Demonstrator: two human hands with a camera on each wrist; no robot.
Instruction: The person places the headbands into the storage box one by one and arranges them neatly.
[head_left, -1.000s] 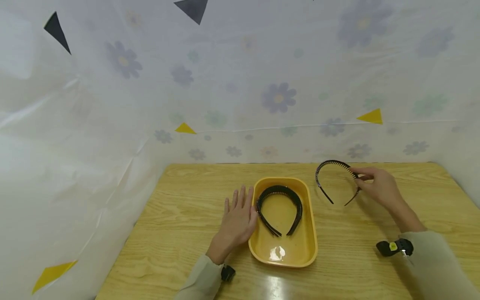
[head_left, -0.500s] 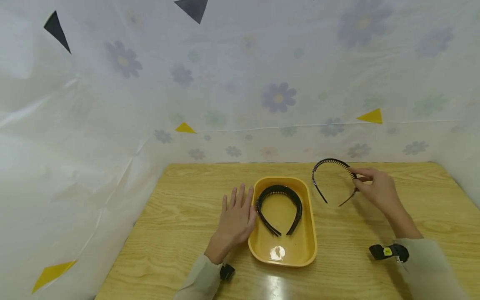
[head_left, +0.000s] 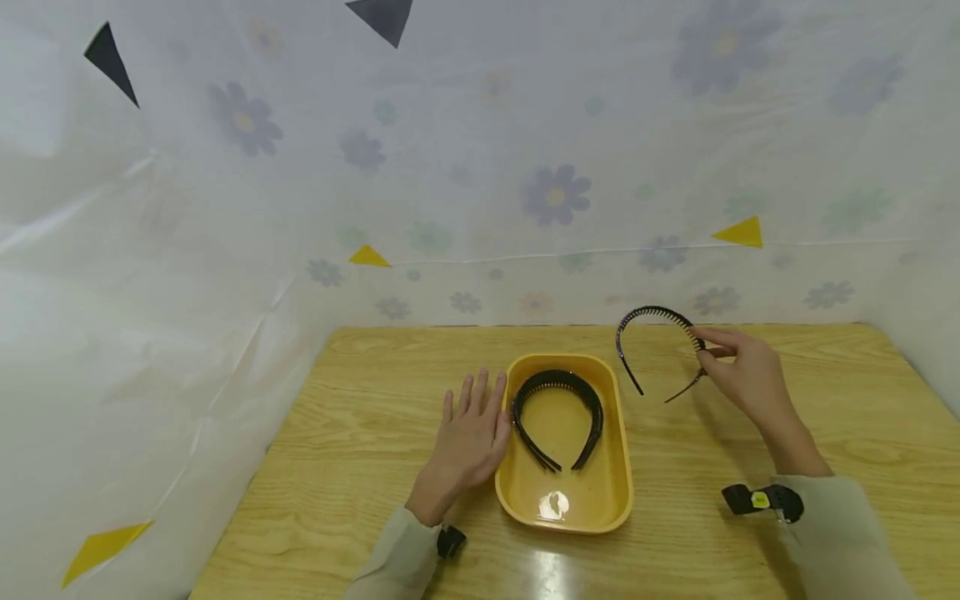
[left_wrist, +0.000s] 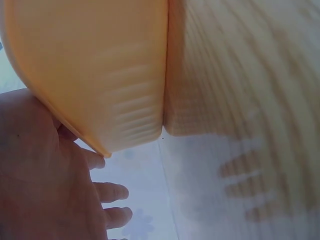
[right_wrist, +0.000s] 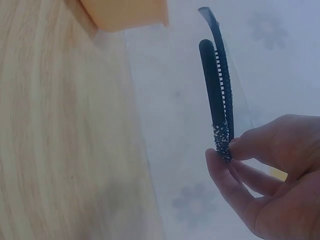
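My right hand (head_left: pixel 750 375) pinches a black toothed headband (head_left: pixel 654 310) by its right side, holding it up over the table to the right of the tray. In the right wrist view, thumb and fingertips meet on a glittery, beaded stretch of that headband (right_wrist: pixel 212 90). Several black headbands (head_left: pixel 558 379) lie nested inside the yellow tray (head_left: pixel 555 518), their ends toward me. Against the tray's left rim rests my left hand (head_left: pixel 468 437), its fingers straight and pointing away from me. The left wrist view shows that hand (left_wrist: pixel 45 170) along the rim of the tray (left_wrist: pixel 100 75).
A wood-grain table (head_left: pixel 360 475) bears the tray. Behind it and to the left hangs a pale flowered sheet (head_left: pixel 465 167) with yellow and black triangles. Both wrists wear black straps, such as the right strap (head_left: pixel 786 502).
My right hand has moved left and slightly up with the headband, bringing it nearer the tray. The left hand and the headbands in the tray stay where they were.
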